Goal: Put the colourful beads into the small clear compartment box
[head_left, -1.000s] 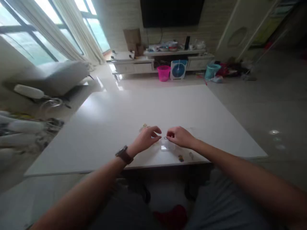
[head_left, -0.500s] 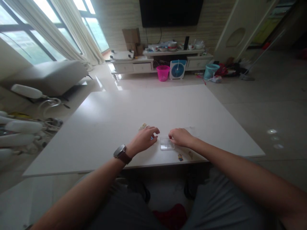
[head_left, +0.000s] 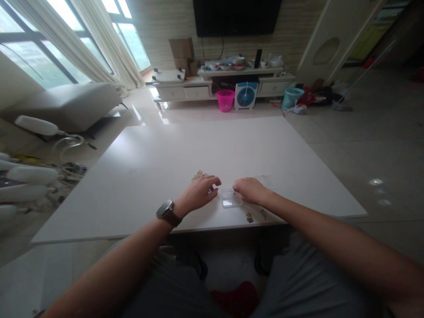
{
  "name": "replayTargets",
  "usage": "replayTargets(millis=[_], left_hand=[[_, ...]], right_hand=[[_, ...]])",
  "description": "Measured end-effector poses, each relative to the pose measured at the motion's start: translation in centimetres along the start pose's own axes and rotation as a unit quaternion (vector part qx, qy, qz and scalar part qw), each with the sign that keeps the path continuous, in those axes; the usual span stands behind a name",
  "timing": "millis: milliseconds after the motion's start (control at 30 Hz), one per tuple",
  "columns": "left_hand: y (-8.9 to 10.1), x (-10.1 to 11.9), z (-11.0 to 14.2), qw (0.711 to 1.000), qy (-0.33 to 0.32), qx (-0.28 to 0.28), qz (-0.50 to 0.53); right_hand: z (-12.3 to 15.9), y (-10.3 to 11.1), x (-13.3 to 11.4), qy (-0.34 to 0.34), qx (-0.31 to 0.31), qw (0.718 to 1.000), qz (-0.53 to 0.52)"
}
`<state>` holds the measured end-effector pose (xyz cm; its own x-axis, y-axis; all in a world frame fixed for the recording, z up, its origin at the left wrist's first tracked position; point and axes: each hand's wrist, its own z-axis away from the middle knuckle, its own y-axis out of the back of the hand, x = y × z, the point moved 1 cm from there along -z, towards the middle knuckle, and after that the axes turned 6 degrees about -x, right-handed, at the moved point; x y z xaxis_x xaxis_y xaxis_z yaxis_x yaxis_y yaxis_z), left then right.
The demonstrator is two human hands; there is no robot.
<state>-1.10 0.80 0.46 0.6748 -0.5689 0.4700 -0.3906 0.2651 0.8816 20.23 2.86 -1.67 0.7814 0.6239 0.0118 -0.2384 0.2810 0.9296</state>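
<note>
**White counter [head_left: 159,176] is carrying a clear case [head_left: 228,198] between two bare hands**

Beyond the hands, a dark television [head_left: 236,17] is hanging on the far wall, above a low cabinet [head_left: 195,92] with a pink basket [head_left: 225,100] and a blue-and-white fan [head_left: 245,95] standing before it. Daylight is coming through windows [head_left: 58,62] far off to the left.

The left hand [head_left: 200,192] is hovering low with its thumb and fingers curving apart, leaving a gap between the tips. A small blue patch [head_left: 210,191] is showing beneath it; whether the hand is holding that or it is lying on the counter, one cannot tell. A watch [head_left: 165,209] is circling the left wrist.

The right hand [head_left: 250,190] is curling its fingers inward at the right side of the clear case; its fingertips are partly hidden, so whether they are grasping anything is unclear. The case is lying flat, just right of the left hand.

A pile of small pieces [head_left: 199,175] is resting just beyond the left hand. Nearer the body than the right hand, a yellow-and-blue figure piece [head_left: 249,217] is lying beside a pale piece [head_left: 263,214]. A faint transparent sheet [head_left: 265,179] is lying just beyond the right hand.
</note>
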Motion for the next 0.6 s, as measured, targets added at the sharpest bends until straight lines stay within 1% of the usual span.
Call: replayTargets(millis=[167, 233, 400, 467, 600], left_hand=[[0.2, 0.1, 0.0, 1.000, -0.005, -0.008, -0.004], [0.1, 0.1, 0.0, 0.999, -0.011, -0.033, -0.004], [-1.1, 0.2, 0.4, 0.989, -0.060, -0.134, 0.011], [-1.7, 0.4, 0.6, 0.986, -0.073, -0.152, -0.002], [-2.4, 0.4, 0.7, 0.984, -0.070, -0.164, -0.021]], right_hand=[[0.1, -0.1, 0.0, 0.007, 0.006, 1.000, -0.005], [0.1, -0.2, 0.0, 0.015, 0.000, 1.000, -0.010], [0.2, -0.3, -0.1, 0.026, -0.008, 0.999, -0.019], [0.2, -0.2, -0.1, 0.025, -0.012, 0.999, -0.017], [0.3, 0.1, -0.1, 0.023, -0.020, 0.999, -0.015]])
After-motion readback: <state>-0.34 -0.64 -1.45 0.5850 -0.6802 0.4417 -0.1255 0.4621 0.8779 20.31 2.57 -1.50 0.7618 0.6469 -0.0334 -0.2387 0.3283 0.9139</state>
